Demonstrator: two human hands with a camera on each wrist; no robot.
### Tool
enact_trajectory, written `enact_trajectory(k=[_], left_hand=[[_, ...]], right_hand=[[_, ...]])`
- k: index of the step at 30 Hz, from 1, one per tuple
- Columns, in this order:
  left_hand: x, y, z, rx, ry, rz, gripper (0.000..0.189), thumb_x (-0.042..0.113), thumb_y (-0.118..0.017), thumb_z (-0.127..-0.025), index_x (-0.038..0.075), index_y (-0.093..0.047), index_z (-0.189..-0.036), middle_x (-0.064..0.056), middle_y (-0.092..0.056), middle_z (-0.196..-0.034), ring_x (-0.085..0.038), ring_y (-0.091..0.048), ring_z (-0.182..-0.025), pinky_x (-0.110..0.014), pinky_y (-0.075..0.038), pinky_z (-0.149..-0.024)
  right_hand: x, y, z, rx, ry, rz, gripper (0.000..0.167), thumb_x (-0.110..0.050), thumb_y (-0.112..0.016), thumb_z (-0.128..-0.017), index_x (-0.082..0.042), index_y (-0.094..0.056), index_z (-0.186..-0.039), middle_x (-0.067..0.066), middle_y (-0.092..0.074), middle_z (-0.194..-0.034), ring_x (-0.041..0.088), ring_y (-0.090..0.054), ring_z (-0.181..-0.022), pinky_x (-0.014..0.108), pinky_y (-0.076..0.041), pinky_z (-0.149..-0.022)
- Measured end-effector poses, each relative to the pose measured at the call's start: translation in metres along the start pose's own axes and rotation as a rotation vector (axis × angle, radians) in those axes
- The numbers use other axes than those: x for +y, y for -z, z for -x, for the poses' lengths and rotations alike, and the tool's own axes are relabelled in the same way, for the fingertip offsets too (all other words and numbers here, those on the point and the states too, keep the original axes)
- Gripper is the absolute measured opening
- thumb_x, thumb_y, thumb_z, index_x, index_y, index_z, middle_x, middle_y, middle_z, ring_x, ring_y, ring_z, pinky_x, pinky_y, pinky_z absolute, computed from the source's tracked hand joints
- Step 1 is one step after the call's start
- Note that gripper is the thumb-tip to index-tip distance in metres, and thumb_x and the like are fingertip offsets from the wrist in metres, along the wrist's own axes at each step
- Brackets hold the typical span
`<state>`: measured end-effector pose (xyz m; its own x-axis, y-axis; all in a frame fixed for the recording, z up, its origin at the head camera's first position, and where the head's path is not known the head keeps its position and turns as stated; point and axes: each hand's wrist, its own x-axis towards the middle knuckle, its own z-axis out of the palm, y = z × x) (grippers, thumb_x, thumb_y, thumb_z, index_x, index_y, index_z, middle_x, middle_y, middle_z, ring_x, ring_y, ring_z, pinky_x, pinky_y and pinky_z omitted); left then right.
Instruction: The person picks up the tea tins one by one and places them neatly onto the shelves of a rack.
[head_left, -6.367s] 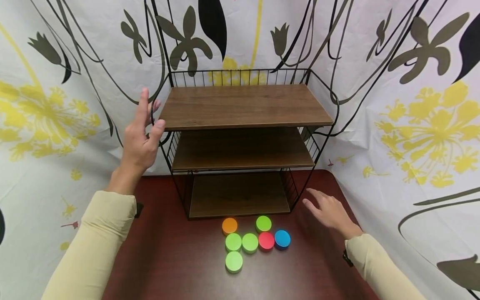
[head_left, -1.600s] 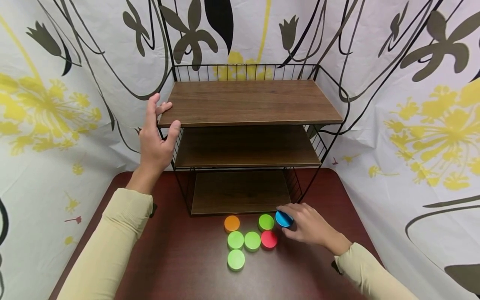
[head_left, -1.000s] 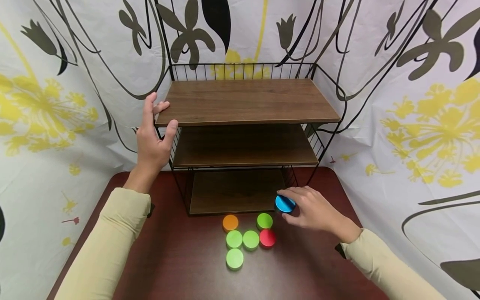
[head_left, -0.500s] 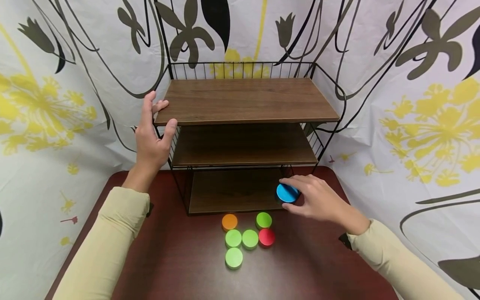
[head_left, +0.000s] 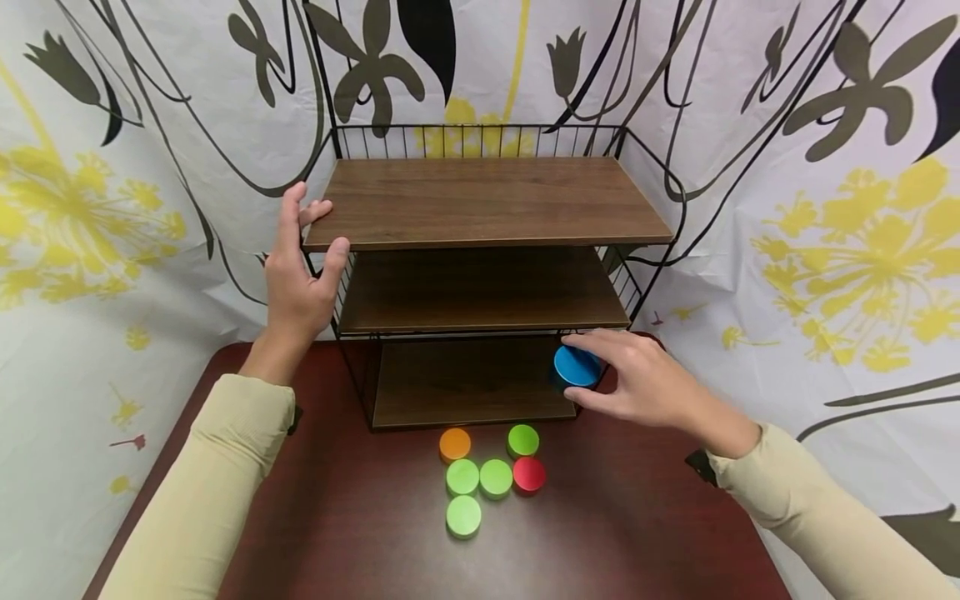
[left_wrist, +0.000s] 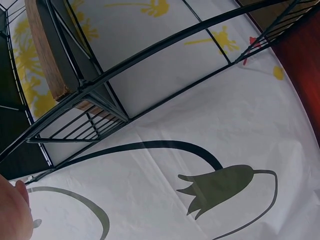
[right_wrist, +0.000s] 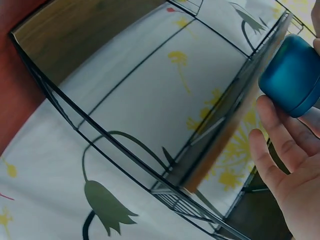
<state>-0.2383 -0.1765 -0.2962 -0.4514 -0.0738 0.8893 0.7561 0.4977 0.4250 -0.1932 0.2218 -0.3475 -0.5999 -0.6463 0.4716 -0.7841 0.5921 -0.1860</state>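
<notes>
My right hand (head_left: 637, 379) pinches a blue round container (head_left: 576, 365) between thumb and fingers, above the table at the rack's lower right. In the right wrist view, the blue container (right_wrist: 290, 77) shows a seam near one end, like a lid line. At the upper left of the wire rack, my left hand (head_left: 300, 275) has its thumb and index finger extended around the side frame, other fingertips by the top shelf (head_left: 487, 200). The left wrist view shows only a bit of this left hand (left_wrist: 12, 212) beside the frame; its contact there is hard to tell.
The middle shelf (head_left: 480, 292) and bottom shelf (head_left: 465, 383) are wood boards. On the dark red table (head_left: 360, 517), before the rack, stand an orange container (head_left: 455, 445), a red one (head_left: 529, 475) and several green containers (head_left: 463, 516). Patterned white cloth (head_left: 825, 275) surrounds the table.
My right hand has taken the blue container from beside the red one and raised it up and back toward the rack. Earlier, my left hand came closer to the top shelf.
</notes>
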Motion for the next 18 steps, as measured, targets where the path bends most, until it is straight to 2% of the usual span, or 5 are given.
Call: enact_trajectory(k=[10, 18], left_hand=[[0.001, 0.0, 0.001, 0.005, -0.003, 0.005, 0.063, 0.029, -0.056, -0.094, -0.012, -0.041, -0.14, -0.031, -0.062, -0.121, -0.043, -0.053, -0.124, -0.043, -0.034, -0.11], [0.002, 0.0, 0.0, 0.006, -0.007, 0.008, 0.063, 0.028, -0.056, -0.094, -0.013, -0.041, -0.139, -0.032, -0.061, -0.121, -0.043, -0.053, -0.123, -0.043, -0.033, -0.11]], right_hand=[[-0.003, 0.025, -0.019, 0.102, 0.099, -0.021, 0.059, -0.05, -0.072, -0.086, -0.002, -0.068, -0.12, 0.005, -0.07, -0.106, 0.014, -0.065, -0.085, 0.033, -0.054, -0.068], [-0.008, 0.047, -0.032, 0.152, 0.123, -0.01, 0.062, -0.055, -0.065, -0.089, -0.003, -0.069, -0.121, 0.006, -0.071, -0.104, 0.014, -0.066, -0.083, 0.028, -0.052, -0.068]])
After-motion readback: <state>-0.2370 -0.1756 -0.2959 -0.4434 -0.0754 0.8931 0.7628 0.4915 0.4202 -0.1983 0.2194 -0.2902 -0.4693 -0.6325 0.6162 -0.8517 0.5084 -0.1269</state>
